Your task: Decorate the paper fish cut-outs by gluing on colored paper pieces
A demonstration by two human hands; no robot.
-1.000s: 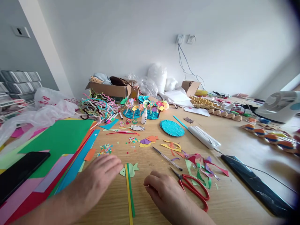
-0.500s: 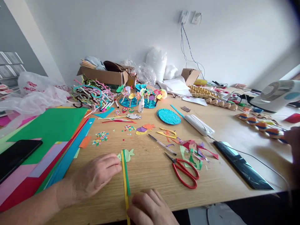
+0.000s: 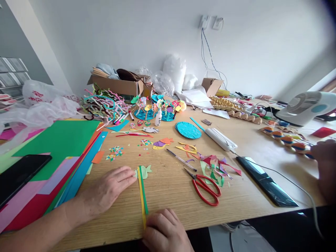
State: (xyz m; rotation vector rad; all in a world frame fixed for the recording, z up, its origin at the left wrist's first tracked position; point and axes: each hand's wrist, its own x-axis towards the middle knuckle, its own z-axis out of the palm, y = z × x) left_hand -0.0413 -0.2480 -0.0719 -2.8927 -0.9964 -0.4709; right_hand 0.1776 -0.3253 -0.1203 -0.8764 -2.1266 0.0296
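- The left hand lay low over the table, its fingers stretched out side by side, the tips touching the head end of a pale green paper fish (image 3: 145,172); the left hand (image 3: 112,187) was clear of the right, the two well apart.
- The right hand (image 3: 165,231) was at the near edge of the table (image 3: 118,227), fingers curled over the lower end of a yellow strip (image 3: 141,199); whether it pinched the strip I could not tell, since the fingers hid that end.
- The fish lay flat in front of the person, its tail to the right; the yellow strip and a green strip (image 3: 144,192) crossed its body side by side, their lower parts spreading slightly apart; the green strip's lower end came just beside the right hand.
- Red-handled scissors (image 3: 207,188) lay to the right of the strips; a pen (image 3: 181,160) lay beyond them, and coloured paper scraps (image 3: 210,161) just beside.
- Farther back were purple, orange and yellow paper fish (image 3: 159,144), overlapping; behind these stood a white bottle (image 3: 158,118), upright, with blue discs (image 3: 188,130) to its right.
- At the left lay coloured sheets (image 3: 60,136), overlapping, with a black phone (image 3: 25,175) on top; small paper bits (image 3: 114,153) were scattered between the sheets and the overlapping fish.
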